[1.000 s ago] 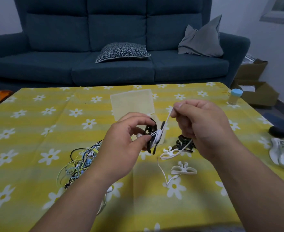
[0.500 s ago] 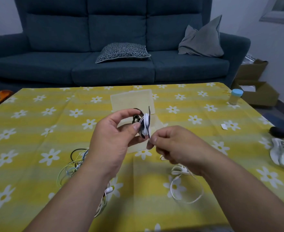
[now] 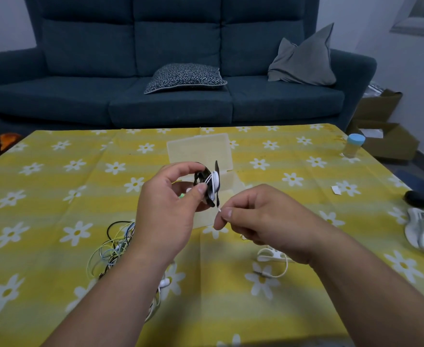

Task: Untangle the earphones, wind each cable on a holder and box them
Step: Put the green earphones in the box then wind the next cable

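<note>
My left hand [image 3: 171, 204] pinches a black cable holder [image 3: 209, 184] above the table, with white earphone cable wound round its middle. Just below and right of it, my right hand [image 3: 256, 216] pinches the free white cable [image 3: 219, 209] between thumb and forefinger. The rest of that cable loops on the cloth under my right wrist, ending in a plug [image 3: 263, 273]. A white holder [image 3: 271, 255] lies there too. A tangle of earphone cables [image 3: 111, 249] sits at the left, partly hidden by my left forearm. The open translucent box [image 3: 198, 149] stands behind my hands.
The table carries a yellow cloth with white flowers [image 3: 55, 196]. A small jar with a blue lid [image 3: 353, 145] stands at the far right corner. White and dark items [image 3: 423, 229] lie at the right edge. A dark blue sofa [image 3: 171, 71] is behind the table.
My right hand swung from above the holder down to below it, carrying the white cable round the holder. More cable is wound on, and the loose loop on the table is shorter.
</note>
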The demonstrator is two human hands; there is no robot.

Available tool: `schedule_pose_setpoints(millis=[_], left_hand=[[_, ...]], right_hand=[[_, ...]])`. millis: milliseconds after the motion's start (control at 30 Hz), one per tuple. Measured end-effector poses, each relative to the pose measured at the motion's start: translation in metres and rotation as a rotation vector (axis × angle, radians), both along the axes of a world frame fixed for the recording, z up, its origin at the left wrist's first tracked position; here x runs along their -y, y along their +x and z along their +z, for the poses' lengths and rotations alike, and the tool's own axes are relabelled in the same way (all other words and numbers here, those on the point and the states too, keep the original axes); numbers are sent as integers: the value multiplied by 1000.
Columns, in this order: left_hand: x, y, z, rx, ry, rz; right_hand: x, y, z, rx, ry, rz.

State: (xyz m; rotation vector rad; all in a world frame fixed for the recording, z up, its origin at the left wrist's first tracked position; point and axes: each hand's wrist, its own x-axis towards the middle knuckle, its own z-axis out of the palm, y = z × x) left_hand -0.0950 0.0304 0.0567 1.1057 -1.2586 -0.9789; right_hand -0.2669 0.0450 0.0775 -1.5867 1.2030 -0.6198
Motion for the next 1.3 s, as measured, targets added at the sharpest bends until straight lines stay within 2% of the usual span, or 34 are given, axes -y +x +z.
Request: schedule_pose_setpoints(millis=[233,333,433,533,633,700,833,967,1067,1200,1300], left_hand=[[0,-2,-3,4,6,23],[1,0,-3,148,-63,-8],[0,1,-4,332,-137,-86],[-3,-1,-4,360,-128,-191],[-5,-5,-4,296,-63,-294],[-6,-7,-3,181,-9,-339],[-9,-7,2,-19,82,-418],[-9,-8,1,-194,143,-395],[-4,-6,1,-283,145,-252],[3,-1,-3,-228,107,-37],[4,1,-5,-154,97,20]], right_hand=[[-3,1,5,-4,-21,63],[-1,1,8,68,-98,-23],[3,-4,11,230,-108,-177],[7,-9,10,263,-123,-271],[11,-13,4,167,-211,-362],[14,-16,-1,116,-258,-434],[18,-19,-7,110,-205,-504],[19,-13,-17,92,-27,-409],[13,-4,-21,64,61,-230],[5,5,-19,79,106,-79],[2,7,-13,95,102,-16]])
